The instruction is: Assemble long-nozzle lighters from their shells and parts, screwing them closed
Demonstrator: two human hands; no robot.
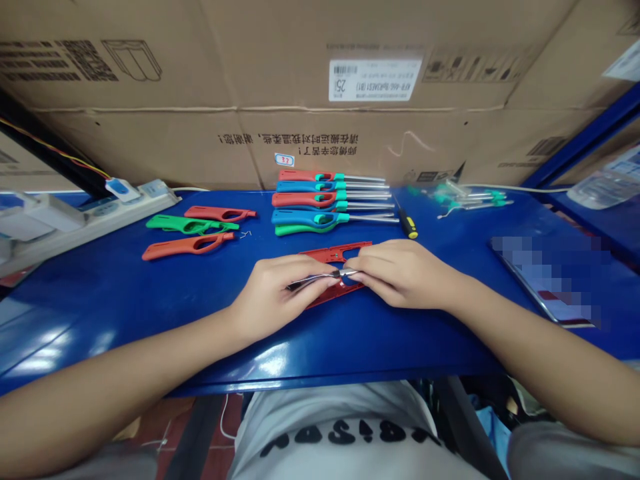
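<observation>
In the head view, my left hand (280, 293) is closed around a slim lighter part (342, 273) with a dark body and a silvery section. From the other side, the fingertips of my right hand (407, 273) pinch its light metal end. Just beneath and behind both hands lie two red lighter shell halves (327, 255), partly covered by my fingers. Much of the held part is hidden inside my left hand, so its full shape cannot be made out.
Stacked long-nosed lighters (305, 199) lie at the back, beside a yellow-black screwdriver (409, 225). Loose handle shells (190, 247) are left, near a power strip (100, 223). Blurred metal-tube parts (470, 198) and a phone (545, 287) are right. A cardboard box (190, 80) walls the back.
</observation>
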